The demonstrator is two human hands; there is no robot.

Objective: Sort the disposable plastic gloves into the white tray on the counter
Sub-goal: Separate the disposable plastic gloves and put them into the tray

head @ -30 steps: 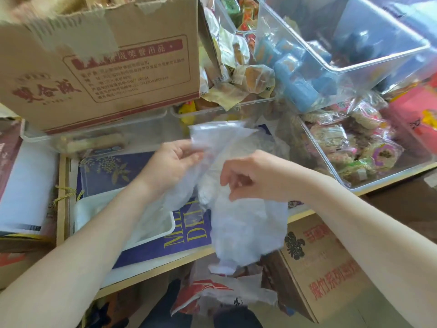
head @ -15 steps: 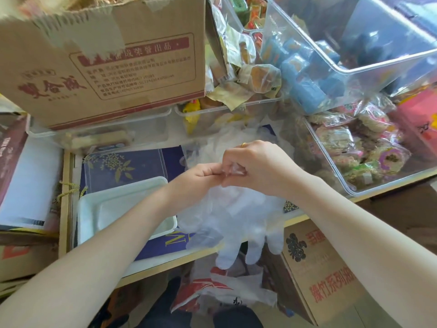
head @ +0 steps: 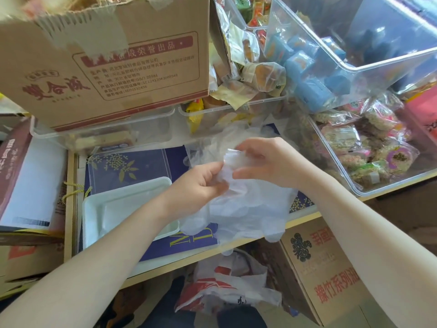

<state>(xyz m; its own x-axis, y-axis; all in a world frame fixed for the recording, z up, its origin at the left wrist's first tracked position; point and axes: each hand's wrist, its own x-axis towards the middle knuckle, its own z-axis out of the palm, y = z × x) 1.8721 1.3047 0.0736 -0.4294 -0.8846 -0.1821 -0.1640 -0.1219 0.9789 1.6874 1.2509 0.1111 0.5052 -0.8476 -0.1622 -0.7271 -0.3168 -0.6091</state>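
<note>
Right now both hands are pinched on a bunch of clear plastic gloves [head: 246,209]: left hand [head: 201,183] grips the crumpled cuffs w/ thumb and fingers, right hand [head: 267,162] nips the same wad just above. Glove fingers dangle past the tabletop [head: 189,259] edge. White tray [head: 113,209] sits just left, beneath the left forearm.

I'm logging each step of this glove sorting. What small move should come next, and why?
Probably carry the gloves left and lower them into the white tray. Both the left hand and right hand pinch the bunch at its top, and it hangs to the tray's right, outside it.
</note>
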